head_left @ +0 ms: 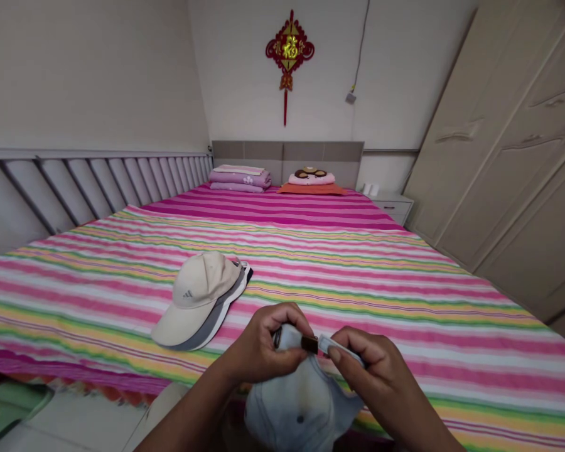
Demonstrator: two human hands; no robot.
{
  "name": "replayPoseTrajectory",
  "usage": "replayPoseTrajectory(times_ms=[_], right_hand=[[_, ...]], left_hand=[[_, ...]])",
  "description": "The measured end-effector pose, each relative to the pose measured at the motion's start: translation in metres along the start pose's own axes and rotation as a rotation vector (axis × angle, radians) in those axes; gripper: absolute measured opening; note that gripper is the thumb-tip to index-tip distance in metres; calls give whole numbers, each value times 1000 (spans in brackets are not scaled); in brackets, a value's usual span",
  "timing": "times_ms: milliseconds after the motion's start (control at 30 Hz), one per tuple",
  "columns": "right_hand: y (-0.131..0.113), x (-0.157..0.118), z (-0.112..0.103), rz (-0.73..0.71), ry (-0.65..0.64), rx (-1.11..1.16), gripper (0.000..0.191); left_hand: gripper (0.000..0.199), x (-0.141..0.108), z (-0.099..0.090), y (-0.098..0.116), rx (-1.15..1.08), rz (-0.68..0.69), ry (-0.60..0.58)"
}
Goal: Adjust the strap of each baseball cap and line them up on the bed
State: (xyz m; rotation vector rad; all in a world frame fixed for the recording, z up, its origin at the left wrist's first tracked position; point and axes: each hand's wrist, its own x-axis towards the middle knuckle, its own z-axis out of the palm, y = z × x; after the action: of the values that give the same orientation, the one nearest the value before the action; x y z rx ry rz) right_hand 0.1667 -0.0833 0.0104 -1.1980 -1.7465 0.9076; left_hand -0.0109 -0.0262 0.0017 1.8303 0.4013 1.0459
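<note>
striped bedsheet (pixel 358 263), stacked beige caps (pixel 200 298), folded bedding (pixel 239 178), wardrobe (pixel 513 157)

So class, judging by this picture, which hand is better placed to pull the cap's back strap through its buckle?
Probably the right hand: its fingers pinch the pale strap end, while the left hand steadies the buckle on the light blue cap.

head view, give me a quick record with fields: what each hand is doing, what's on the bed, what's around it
left hand: grips the back strap of a pale blue cap
right hand: pinches the strap's other end by the buckle
cap position: held low, at the near edge of the bed
on bed: stack of caps, beige on top, left of the hands
far end: folded bedding and pillow by the headboard
wall: red knot ornament
right side: wardrobe
</note>
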Motion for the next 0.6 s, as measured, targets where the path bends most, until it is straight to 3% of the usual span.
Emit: replayPoseTrajectory(times_ms=[200, 367, 600], right_hand=[[0, -1, -3, 54, -74, 111, 31], [3, -1, -3, 122, -121, 250, 35], [8, 2, 1, 182, -128, 379, 37]], left_hand=[[21, -1, -1, -2, -8, -22, -13], [18, -3, -2, -3, 64, 42, -11], [32, -3, 1, 2, 216, 128, 2]])
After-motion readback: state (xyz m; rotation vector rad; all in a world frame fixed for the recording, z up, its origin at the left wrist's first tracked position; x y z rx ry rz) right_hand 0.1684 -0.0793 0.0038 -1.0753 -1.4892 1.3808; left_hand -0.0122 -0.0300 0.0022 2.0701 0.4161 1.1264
